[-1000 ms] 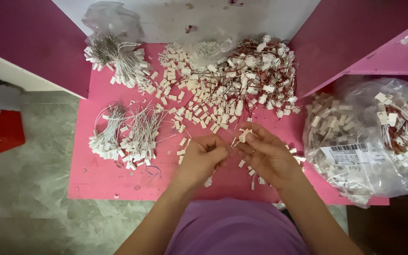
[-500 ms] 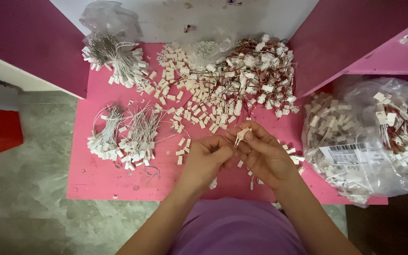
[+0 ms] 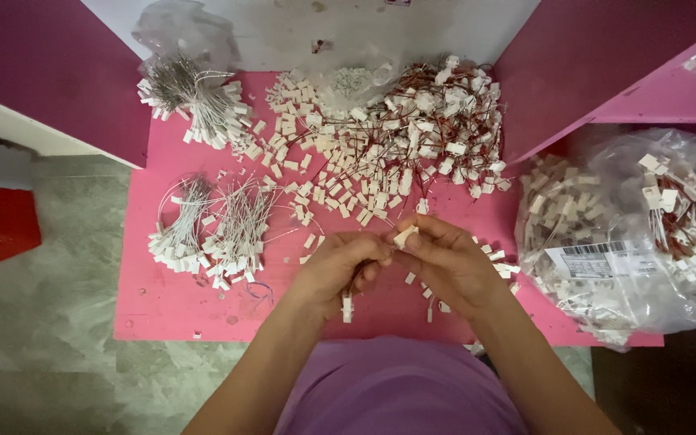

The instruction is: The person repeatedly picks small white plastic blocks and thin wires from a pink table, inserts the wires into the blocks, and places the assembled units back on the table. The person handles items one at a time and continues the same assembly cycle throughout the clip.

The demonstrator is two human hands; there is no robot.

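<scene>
since a moment ago the hands have drawn closer over the pink table (image 3: 163,298) — the small white plug (image 3: 403,236) now sits pinched between both sets of fingertips. the right hand (image 3: 445,262) curls closed round it from above; the left hand (image 3: 340,266) grips its near end, a red wire with a second white plug (image 3: 347,307) hanging below. the fitting-together looks under way. behind them lie the red-wired pile (image 3: 428,137) and loose white plugs (image 3: 316,161).

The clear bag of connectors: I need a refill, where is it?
In the head view, the clear bag sits at the right edge of the pink table, right of the right hand.
</scene>
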